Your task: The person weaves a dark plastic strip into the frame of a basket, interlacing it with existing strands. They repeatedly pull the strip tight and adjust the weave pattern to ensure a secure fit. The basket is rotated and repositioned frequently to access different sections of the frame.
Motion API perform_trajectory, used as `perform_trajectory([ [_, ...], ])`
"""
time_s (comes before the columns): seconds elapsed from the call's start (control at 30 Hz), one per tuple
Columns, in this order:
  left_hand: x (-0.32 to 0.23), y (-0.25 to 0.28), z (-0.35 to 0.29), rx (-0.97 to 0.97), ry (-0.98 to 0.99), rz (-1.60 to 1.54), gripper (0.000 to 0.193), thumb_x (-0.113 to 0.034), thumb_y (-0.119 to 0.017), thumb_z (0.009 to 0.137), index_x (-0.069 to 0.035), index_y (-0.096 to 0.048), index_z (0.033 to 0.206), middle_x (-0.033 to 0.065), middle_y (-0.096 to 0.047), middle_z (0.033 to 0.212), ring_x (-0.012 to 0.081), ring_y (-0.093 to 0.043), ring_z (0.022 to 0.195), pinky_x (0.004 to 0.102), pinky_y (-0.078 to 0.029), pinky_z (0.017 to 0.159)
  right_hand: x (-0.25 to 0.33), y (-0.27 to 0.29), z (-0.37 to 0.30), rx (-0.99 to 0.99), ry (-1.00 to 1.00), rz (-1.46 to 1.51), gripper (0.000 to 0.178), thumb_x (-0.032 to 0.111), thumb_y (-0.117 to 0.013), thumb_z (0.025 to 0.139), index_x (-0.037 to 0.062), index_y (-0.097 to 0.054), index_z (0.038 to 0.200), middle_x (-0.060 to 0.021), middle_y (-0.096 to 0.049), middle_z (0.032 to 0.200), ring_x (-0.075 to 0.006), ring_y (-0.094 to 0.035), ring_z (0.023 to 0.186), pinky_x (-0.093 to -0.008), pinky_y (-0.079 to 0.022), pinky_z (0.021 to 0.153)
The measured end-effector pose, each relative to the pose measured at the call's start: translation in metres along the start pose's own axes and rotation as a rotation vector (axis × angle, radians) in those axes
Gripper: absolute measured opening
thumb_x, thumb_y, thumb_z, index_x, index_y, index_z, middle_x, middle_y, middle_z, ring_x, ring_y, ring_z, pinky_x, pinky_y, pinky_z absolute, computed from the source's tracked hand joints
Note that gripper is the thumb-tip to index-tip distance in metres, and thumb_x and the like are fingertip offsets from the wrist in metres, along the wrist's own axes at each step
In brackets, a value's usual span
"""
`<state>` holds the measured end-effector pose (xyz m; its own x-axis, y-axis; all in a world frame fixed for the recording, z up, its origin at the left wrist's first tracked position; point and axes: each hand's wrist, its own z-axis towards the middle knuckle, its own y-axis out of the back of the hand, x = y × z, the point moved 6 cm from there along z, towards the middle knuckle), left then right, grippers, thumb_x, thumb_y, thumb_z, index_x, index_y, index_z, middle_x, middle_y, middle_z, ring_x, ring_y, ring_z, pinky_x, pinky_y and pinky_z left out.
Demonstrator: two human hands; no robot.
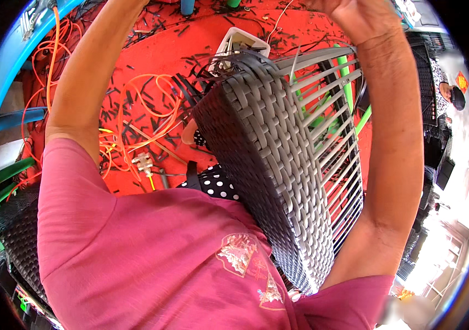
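A partly woven dark grey wicker furniture piece [278, 126] leans on a slant in front of my body. Its near side is a close basket weave, while the far side has parallel strips [331, 126] with gaps between them. Loose strip ends [245, 63] stick out at its upper corner. Both my arms are raised toward the upper edge. My right hand [355, 19] is cut off by the frame above the strips, its fingers out of sight. Beyond the top left edge, my left hand does not show; only its forearm does.
Dark strip offcuts [146, 104] litter the red floor [163, 49]. An orange cable [130, 110] lies coiled beside a connector block [143, 162]. A white bin [240, 41] stands behind the weave. Blue furniture [3, 82] is at left; a person [448, 93] is far right.
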<state>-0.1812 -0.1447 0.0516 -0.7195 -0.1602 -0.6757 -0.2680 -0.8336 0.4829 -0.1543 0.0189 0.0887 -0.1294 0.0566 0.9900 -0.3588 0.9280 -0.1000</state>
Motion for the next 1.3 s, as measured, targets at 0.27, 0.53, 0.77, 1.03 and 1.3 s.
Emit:
perform_trajectory([
  [0.27, 0.017, -0.039, -0.017, -0.046, 0.046, 0.281, 0.022, -0.019, -0.057, 0.094, 0.002, -0.063, 0.093, 0.0187, -0.061, 0.078, 0.0321, -0.061, 0.072, 0.0404, -0.046, 0.066, 0.031, -0.006, -0.004, -0.087, 0.081, -0.486, 0.039, 0.018, -0.070, 0.086, -0.0050, -0.058, 0.115, -0.0054, -0.062, 0.078, -0.0087, -0.052, 0.055, -0.0258, -0.045, 0.048],
  [0.53, 0.074, -0.015, -0.036, -0.414, -0.036, 0.261, 0.012, -0.006, -0.053, 0.087, 0.000, -0.061, 0.095, 0.0171, -0.061, 0.079, 0.0362, -0.060, 0.075, 0.0407, -0.046, 0.065, 0.098, -0.020, -0.032, -0.276, 0.234, -1.268, 0.029, 0.019, -0.061, 0.090, -0.0020, -0.067, 0.109, -0.0021, -0.062, 0.076, -0.0085, -0.051, 0.063, -0.0217, -0.041, 0.060],
  [0.77, 0.071, 0.026, -0.091, -0.848, 0.144, 0.560, 0.013, -0.008, -0.054, 0.090, -0.001, -0.064, 0.093, 0.0124, -0.066, 0.078, 0.0271, -0.062, 0.068, 0.0370, -0.050, 0.062, 0.059, 0.074, -0.075, -0.188, -0.149, -0.784, 0.019, 0.012, -0.062, 0.091, -0.0006, -0.068, 0.105, 0.0012, -0.059, 0.072, -0.0066, -0.052, 0.059, -0.0210, -0.045, 0.056],
  [1.03, 0.039, -0.081, -0.058, -0.039, 0.480, -0.216, 0.023, -0.021, -0.063, 0.089, 0.001, -0.071, 0.090, 0.0019, -0.068, 0.079, 0.0102, -0.061, 0.071, 0.0251, -0.048, 0.066, 0.063, 0.023, -0.116, -0.233, -0.051, -1.073, 0.025, 0.006, -0.057, 0.092, 0.0024, -0.067, 0.115, 0.0006, -0.061, 0.084, -0.0051, -0.051, 0.067, -0.0199, -0.044, 0.063],
  [1.3, 0.010, -0.138, -0.066, 0.246, 0.672, -0.765, 0.026, -0.026, -0.068, 0.088, -0.001, -0.070, 0.083, -0.0017, -0.062, 0.069, 0.0055, -0.054, 0.062, 0.0248, -0.044, 0.058, 0.077, -0.008, -0.145, -0.288, 0.302, -1.420, 0.014, 0.003, -0.067, 0.088, -0.0003, -0.069, 0.101, -0.0002, -0.063, 0.085, -0.0076, -0.056, 0.081, -0.0184, -0.043, 0.073],
])
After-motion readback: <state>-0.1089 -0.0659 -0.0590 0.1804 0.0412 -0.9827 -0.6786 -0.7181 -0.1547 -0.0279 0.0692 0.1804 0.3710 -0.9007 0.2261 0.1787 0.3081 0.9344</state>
